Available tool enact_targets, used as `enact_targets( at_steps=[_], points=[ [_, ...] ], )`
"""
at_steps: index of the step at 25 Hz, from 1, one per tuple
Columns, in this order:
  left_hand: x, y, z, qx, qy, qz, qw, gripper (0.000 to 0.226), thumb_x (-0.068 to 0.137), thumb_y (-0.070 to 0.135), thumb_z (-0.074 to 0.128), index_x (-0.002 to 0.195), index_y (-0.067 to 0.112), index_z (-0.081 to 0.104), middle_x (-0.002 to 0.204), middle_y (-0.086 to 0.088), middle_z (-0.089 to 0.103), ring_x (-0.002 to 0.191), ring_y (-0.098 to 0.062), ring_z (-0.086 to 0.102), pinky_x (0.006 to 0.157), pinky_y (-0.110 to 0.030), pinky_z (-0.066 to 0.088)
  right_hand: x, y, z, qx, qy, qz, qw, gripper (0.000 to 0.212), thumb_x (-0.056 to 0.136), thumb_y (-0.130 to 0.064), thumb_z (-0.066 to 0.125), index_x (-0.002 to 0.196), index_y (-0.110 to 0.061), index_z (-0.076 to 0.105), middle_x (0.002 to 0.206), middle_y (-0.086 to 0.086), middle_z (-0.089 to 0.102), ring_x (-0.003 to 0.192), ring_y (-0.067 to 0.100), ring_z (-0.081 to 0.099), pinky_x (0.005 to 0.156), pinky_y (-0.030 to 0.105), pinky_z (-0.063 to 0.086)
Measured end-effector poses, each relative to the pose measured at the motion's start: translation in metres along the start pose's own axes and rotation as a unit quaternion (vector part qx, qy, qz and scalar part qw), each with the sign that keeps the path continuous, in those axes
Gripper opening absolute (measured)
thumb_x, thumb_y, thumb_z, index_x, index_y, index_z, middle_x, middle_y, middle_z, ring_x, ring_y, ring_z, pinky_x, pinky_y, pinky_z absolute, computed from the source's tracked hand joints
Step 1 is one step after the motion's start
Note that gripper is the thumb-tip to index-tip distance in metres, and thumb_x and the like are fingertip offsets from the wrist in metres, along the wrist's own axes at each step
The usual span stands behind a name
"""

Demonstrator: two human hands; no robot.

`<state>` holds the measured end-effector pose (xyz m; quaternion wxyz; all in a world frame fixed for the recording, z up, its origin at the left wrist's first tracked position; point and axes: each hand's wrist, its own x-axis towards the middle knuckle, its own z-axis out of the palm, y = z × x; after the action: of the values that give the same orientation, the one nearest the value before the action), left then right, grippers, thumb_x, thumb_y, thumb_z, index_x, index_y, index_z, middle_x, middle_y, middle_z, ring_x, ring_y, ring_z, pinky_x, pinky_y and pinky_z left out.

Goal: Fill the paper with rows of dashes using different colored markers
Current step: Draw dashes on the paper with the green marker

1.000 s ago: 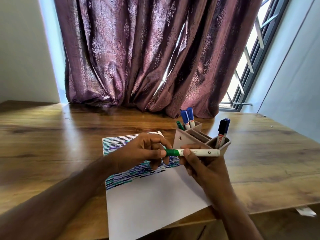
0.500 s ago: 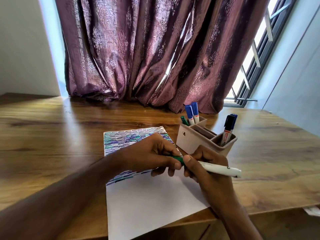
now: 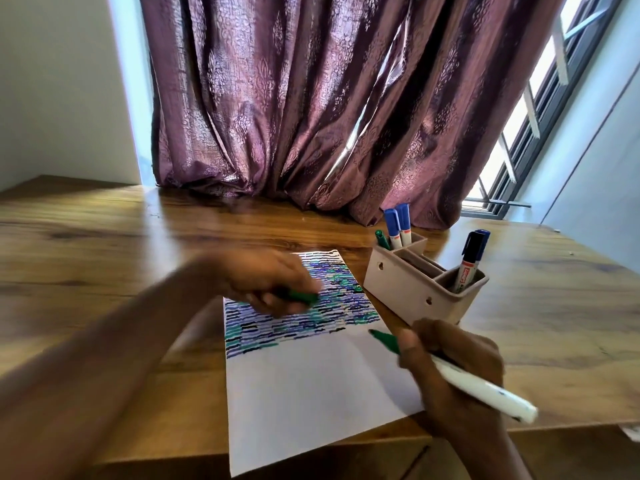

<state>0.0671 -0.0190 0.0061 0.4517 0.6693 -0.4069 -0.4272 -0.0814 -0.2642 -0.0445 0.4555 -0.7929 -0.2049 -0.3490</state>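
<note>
The cap has just come off the green marker (image 3: 450,370): a second ago both hands met at its capped end above the paper, and now they are apart. The left hand (image 3: 273,285), blurred with motion, has swung out over the filled upper part of the paper (image 3: 311,386) with its fingers curled around the green cap (image 3: 301,296). The right hand (image 3: 453,372) is closed around the white barrel in a writing grip, the bare green tip pointing up and left, near the right edge of the sheet just below the last row of dashes (image 3: 298,323); whether the tip touches the paper cannot be told. The sheet lies on the wooden surface (image 3: 104,271) with its near end hanging over the front edge, roughly the top half covered in blue, teal and dark rows and the lower half blank. The holder (image 3: 422,289) with the other markers stands just beside the sheet's right edge. This looks like a colour change completed, so the next green row can probably start, while the cap wants parking somewhere off the wet ink.
</note>
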Motion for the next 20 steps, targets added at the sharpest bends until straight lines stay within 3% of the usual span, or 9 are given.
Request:
enact_targets(
  at_steps=[2, 4, 7, 9, 11, 15, 18, 20],
  points=[
    [-0.025, -0.008, -0.019, -0.072, 0.122, 0.029, 0.989, 0.044, 0.087, 0.052, 0.065, 0.074, 0.01, 0.061, 0.048, 0.003, 0.039, 0.034, -0.004, 0.027, 0.047, -0.026, 0.022, 0.009, -0.008, 0.004, -0.021, -0.017, -0.004, 1.0, 0.034, 0.083, -0.039, 0.064, 0.068, -0.009, 0.066, 0.073, -0.007, 0.071, 0.055, 0.009, 0.067, 0.045, 0.022, 0.051],
    [-0.027, -0.012, -0.019, -0.068, 0.172, 0.073, 0.98, 0.033, 0.093, 0.041, 0.061, 0.085, 0.009, 0.063, 0.057, 0.002, 0.045, 0.041, -0.005, 0.031, 0.049, -0.028, 0.018, 0.017, -0.009, 0.008, -0.016, -0.046, 0.045, 0.998, 0.032, 0.078, -0.048, 0.064, 0.082, -0.017, 0.068, 0.085, -0.012, 0.073, 0.068, 0.007, 0.07, 0.052, 0.014, 0.052],
    [0.009, -0.01, 0.006, 0.18, 0.21, 0.029, 0.961, 0.021, 0.099, 0.022, 0.051, 0.085, 0.011, 0.063, 0.067, 0.003, 0.051, 0.054, -0.008, 0.04, 0.052, -0.025, 0.031, 0.018, -0.001, 0.012, -0.038, -0.065, 0.11, 0.991, 0.029, 0.076, -0.052, 0.066, 0.089, -0.026, 0.068, 0.089, -0.017, 0.072, 0.077, 0.009, 0.069, 0.056, 0.018, 0.055],
    [0.028, -0.012, 0.016, 0.378, 0.24, -0.014, 0.894, 0.026, 0.092, 0.038, 0.062, 0.073, 0.021, 0.057, 0.067, 0.007, 0.051, 0.061, -0.009, 0.045, 0.058, -0.029, 0.037, 0.017, -0.002, 0.01, -0.04, -0.07, 0.119, 0.99, 0.018, 0.077, -0.045, 0.071, 0.084, -0.029, 0.068, 0.087, -0.024, 0.07, 0.08, 0.004, 0.067, 0.054, 0.014, 0.052],
    [0.031, -0.013, 0.022, 0.457, 0.273, -0.063, 0.844, 0.038, 0.078, 0.059, 0.07, 0.069, 0.027, 0.049, 0.07, 0.008, 0.051, 0.065, -0.01, 0.047, 0.058, -0.03, 0.037, 0.02, -0.007, 0.011, -0.032, -0.084, 0.137, 0.987, 0.011, 0.077, -0.037, 0.076, 0.08, -0.033, 0.066, 0.083, -0.025, 0.07, 0.083, 0.0, 0.065, 0.055, 0.011, 0.052],
    [0.031, -0.014, 0.024, 0.412, 0.283, -0.078, 0.863, 0.043, 0.072, 0.063, 0.073, 0.071, 0.024, 0.055, 0.068, 0.006, 0.055, 0.064, -0.011, 0.049, 0.057, -0.029, 0.038, 0.031, 0.001, 0.019, -0.038, -0.09, 0.198, 0.975, 0.005, 0.081, -0.015, 0.073, 0.077, -0.017, 0.069, 0.075, -0.009, 0.071, 0.081, 0.002, 0.066, 0.052, 0.013, 0.053],
    [0.031, -0.014, 0.024, 0.412, 0.285, -0.071, 0.862, 0.042, 0.072, 0.062, 0.074, 0.07, 0.025, 0.055, 0.067, 0.007, 0.056, 0.062, -0.009, 0.049, 0.056, -0.027, 0.037, 0.031, 0.01, 0.027, -0.036, -0.073, 0.27, 0.959, 0.007, 0.083, -0.018, 0.068, 0.077, -0.014, 0.068, 0.073, -0.002, 0.071, 0.071, 0.014, 0.067, 0.05, 0.015, 0.05],
    [0.031, -0.016, 0.023, 0.414, 0.287, -0.07, 0.861, 0.043, 0.072, 0.062, 0.074, 0.072, 0.023, 0.057, 0.067, 0.006, 0.056, 0.062, -0.009, 0.049, 0.056, -0.027, 0.037, 0.03, 0.012, 0.029, -0.045, -0.072, 0.284, 0.955, 0.007, 0.084, -0.019, 0.067, 0.079, -0.014, 0.067, 0.073, -0.001, 0.07, 0.069, 0.013, 0.065, 0.05, 0.014, 0.05]
  ],
)
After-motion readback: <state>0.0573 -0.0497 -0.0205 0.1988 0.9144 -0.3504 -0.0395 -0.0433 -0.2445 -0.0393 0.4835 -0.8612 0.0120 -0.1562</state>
